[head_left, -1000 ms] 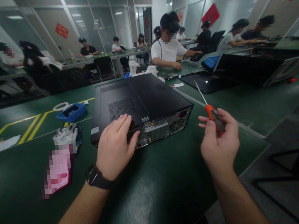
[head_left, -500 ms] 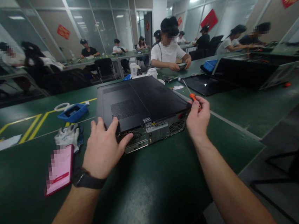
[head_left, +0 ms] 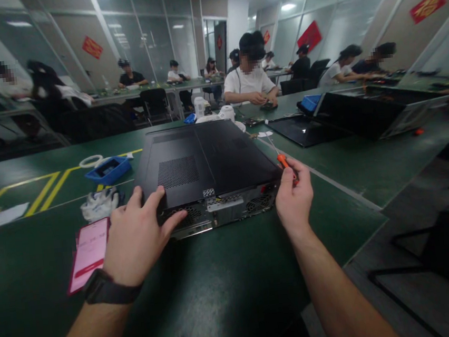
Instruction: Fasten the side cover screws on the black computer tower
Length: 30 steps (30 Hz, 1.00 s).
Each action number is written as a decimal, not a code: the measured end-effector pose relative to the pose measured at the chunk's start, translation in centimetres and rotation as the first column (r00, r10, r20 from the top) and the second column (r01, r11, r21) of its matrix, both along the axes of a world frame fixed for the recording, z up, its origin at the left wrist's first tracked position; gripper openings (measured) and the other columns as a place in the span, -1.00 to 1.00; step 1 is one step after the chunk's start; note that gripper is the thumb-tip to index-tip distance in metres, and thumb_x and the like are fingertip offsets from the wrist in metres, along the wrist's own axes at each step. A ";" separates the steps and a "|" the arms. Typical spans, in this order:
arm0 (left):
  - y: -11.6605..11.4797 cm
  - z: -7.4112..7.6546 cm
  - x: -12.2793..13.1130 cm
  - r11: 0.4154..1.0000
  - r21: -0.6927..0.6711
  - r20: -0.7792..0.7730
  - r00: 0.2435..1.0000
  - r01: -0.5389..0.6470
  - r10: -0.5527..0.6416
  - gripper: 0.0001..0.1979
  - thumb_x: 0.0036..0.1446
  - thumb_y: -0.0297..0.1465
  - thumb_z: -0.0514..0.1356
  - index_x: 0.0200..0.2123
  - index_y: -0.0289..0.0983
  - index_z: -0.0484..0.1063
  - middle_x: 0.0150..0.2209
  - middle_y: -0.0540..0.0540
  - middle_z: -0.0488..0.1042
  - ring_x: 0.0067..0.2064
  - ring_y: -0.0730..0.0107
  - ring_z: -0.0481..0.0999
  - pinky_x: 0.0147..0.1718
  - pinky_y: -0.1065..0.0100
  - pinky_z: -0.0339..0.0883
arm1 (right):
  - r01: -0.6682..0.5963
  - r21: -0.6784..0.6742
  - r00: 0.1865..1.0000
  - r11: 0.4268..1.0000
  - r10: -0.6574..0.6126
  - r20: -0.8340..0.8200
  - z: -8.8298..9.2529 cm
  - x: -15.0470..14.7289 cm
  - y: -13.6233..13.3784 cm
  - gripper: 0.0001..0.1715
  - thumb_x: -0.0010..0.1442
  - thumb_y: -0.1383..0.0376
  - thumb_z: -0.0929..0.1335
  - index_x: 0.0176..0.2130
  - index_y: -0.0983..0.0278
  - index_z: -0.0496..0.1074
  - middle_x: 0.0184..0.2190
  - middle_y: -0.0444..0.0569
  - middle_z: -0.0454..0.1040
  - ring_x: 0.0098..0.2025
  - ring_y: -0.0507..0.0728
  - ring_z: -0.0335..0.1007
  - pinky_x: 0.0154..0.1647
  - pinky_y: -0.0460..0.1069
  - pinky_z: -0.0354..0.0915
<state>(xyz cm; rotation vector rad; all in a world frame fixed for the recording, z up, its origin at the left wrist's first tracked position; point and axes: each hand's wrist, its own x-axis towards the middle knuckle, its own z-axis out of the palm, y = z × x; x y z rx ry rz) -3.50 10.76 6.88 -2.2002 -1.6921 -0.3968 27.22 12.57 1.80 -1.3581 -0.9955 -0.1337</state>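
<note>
A black desktop computer case [head_left: 203, 160] lies flat on the green table [head_left: 227, 274], its rear panel facing me. My left hand [head_left: 136, 238] rests on the case's near left corner, fingers spread over the top edge and thumb at the rear panel. My right hand [head_left: 294, 199] is at the case's near right corner, closed around an orange-handled screwdriver [head_left: 283, 162] whose shaft points up and away. A dark watch sits on my left wrist.
A pink phone [head_left: 88, 253] and white gloves [head_left: 99, 201] lie to the left, with a blue tray [head_left: 107, 169] and tape roll [head_left: 91, 160] behind. An opened black case [head_left: 378, 111] is on the right. Several people sit at tables beyond. The table edge drops off at right.
My right hand brought the screwdriver from mid-air down to the case's right rear corner. My left hand slid from the top towards the left corner. The view shifted slightly.
</note>
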 end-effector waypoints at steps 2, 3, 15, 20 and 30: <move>-0.7 0.0 0.1 1.000 0.016 0.000 1.000 -0.003 0.003 -0.35 0.31 0.00 0.09 0.23 -0.39 0.37 0.23 -0.63 0.34 0.18 -0.43 0.45 -0.01 -0.17 0.41 | 0.003 -0.002 1.000 1.000 -0.002 0.005 0.0 0.0 -0.2 -0.58 0.40 0.09 0.25 0.07 0.26 0.47 0.01 0.06 0.56 0.08 0.18 0.51 0.23 0.17 0.34; -1.0 0.0 0.2 1.000 0.024 0.002 1.000 -0.010 0.010 -0.35 0.31 0.00 0.09 0.23 -0.40 0.37 0.24 -0.64 0.34 0.19 -0.43 0.44 -0.01 -0.16 0.41 | 0.001 -0.001 1.000 1.000 -0.001 0.003 -0.1 0.0 -0.3 -0.57 0.40 0.09 0.25 0.08 0.26 0.46 0.01 0.06 0.56 0.06 0.18 0.52 0.22 0.17 0.35; -2.7 -0.3 1.0 0.996 0.038 -0.001 0.997 -0.082 0.082 -0.34 0.32 0.03 0.06 0.25 -0.33 0.34 0.26 -0.58 0.31 0.20 -0.41 0.43 -0.05 -0.16 0.41 | -0.004 -0.030 1.000 1.000 0.004 0.012 -0.2 0.3 0.2 -0.55 0.40 0.06 0.25 0.13 0.20 0.43 0.00 0.04 0.59 -0.02 0.18 0.58 0.14 0.17 0.40; -2.4 -0.3 0.9 0.996 0.048 0.021 0.997 -0.080 0.079 -0.36 0.31 0.04 0.06 0.22 -0.31 0.37 0.23 -0.57 0.35 0.19 -0.41 0.43 -0.08 -0.14 0.41 | 0.044 -0.052 0.998 0.998 -0.042 0.037 0.1 -0.1 0.1 -0.57 0.38 0.07 0.25 0.11 0.19 0.45 -0.02 0.03 0.59 -0.04 0.18 0.57 0.12 0.17 0.40; -2.5 -0.5 0.9 0.995 0.057 0.078 0.994 -0.084 0.079 -0.36 0.30 0.04 0.07 0.23 -0.31 0.38 0.26 -0.61 0.31 0.22 -0.45 0.38 -0.07 -0.18 0.39 | 0.100 -0.051 0.994 0.994 -0.097 0.051 -0.3 -0.6 0.9 -0.53 0.40 0.09 0.23 0.17 0.22 0.38 0.03 0.09 0.57 0.03 0.22 0.57 0.10 0.18 0.42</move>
